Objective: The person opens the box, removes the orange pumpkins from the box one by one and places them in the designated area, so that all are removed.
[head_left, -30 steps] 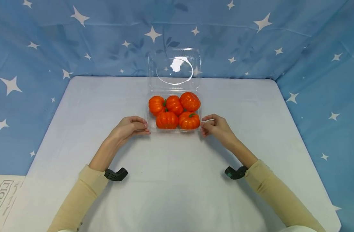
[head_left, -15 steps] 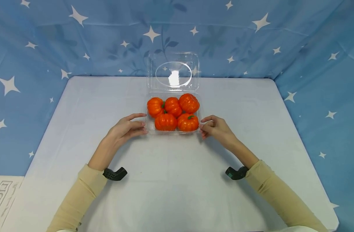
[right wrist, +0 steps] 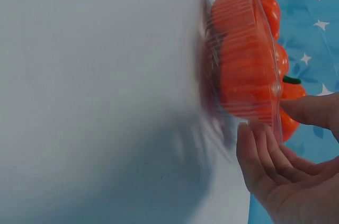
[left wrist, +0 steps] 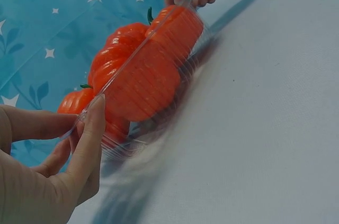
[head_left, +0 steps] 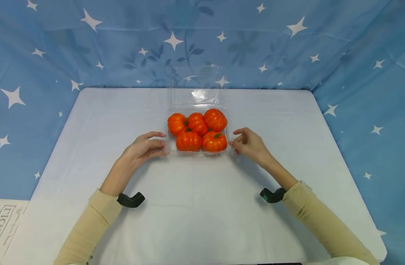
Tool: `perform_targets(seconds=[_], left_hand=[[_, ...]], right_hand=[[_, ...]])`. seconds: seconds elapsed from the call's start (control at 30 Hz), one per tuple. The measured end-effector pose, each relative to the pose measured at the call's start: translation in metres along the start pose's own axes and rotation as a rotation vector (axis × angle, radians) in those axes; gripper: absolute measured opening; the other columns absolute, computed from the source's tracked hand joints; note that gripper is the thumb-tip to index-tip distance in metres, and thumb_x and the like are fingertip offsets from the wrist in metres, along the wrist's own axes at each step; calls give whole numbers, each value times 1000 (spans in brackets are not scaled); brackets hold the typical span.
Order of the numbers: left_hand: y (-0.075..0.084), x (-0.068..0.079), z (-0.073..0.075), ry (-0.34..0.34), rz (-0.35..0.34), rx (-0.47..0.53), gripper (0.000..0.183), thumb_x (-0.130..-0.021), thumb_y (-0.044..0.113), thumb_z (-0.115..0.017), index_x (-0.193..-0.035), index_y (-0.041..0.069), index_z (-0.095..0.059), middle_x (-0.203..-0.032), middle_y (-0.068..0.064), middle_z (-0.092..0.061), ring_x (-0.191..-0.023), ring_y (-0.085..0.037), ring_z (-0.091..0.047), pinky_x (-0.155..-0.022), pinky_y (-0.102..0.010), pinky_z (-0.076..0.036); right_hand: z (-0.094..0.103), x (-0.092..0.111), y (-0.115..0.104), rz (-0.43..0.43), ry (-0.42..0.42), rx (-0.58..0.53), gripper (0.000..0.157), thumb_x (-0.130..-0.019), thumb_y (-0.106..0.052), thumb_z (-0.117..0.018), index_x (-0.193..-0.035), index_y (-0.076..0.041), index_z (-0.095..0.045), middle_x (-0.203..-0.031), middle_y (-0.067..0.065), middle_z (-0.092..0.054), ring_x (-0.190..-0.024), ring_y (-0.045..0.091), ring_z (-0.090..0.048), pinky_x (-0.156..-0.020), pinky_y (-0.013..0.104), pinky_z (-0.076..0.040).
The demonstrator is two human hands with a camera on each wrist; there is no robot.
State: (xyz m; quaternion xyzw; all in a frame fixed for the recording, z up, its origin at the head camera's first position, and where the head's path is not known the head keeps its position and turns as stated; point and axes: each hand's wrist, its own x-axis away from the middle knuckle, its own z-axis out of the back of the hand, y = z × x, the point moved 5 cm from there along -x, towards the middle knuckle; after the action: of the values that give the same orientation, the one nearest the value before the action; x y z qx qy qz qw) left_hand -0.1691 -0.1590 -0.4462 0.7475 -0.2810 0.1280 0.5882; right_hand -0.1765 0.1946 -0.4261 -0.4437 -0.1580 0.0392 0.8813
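Observation:
A clear plastic clamshell container (head_left: 202, 153) sits at the middle of the table, its lid (head_left: 199, 95) raised on the far side. Inside are several small orange toy pumpkins, such as the front right pumpkin (head_left: 214, 141) with its green stem. My left hand (head_left: 138, 151) pinches the container's left rim between thumb and fingers, as the left wrist view shows. At the opposite side my right hand (head_left: 251, 147) holds the rim (right wrist: 279, 94), thumb on top and fingertips below. Its index finger is lifted in the head view.
The white table (head_left: 196, 213) spreads in front of the container and to both sides. Behind it hangs a blue curtain (head_left: 123, 44) with white stars, close past the lid. A printed pale sheet (head_left: 5, 224) lies at the lower left.
The container, with the pumpkins, has shifted slightly toward me, and its lid has come down a little in view. My right index finger has lifted away from the container's side.

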Motion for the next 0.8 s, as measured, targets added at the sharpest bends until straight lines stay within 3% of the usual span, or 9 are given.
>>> perform_targets(seconds=[0.17, 0.33, 0.8], left_hand=[[-1, 1, 2, -3, -5, -5, 50, -102, -4, -54, -149, -7, -37, -99, -11, -56, -76, -20, -69, -83, -32, -66], [-2, 3, 2, -11, -9, -15, 48, -103, -3, -53, -148, -6, -37, -99, -10, -58, -78, -20, -69, -83, -31, -65], [-3, 5, 5, -4, -11, -43, 45, -103, -3, -50, -146, -5, -39, -104, -11, -52, -82, -19, -63, -85, -32, -65]], right_hand=[[10, -6, -4, 106, 57, 84, 46, -97, -20, -71, -135, 1, -54, -117, 17, -69, -98, 31, -67, -83, 39, -60], [17, -14, -7, 200, 80, 27, 42, -95, -10, -72, -133, 1, -55, -128, 20, -65, -108, 35, -66, -103, 51, -57], [20, -42, -23, 357, -26, -77, 58, -92, -4, -74, -146, -4, -52, -149, 20, -52, -141, 39, -47, -122, 56, -38]])
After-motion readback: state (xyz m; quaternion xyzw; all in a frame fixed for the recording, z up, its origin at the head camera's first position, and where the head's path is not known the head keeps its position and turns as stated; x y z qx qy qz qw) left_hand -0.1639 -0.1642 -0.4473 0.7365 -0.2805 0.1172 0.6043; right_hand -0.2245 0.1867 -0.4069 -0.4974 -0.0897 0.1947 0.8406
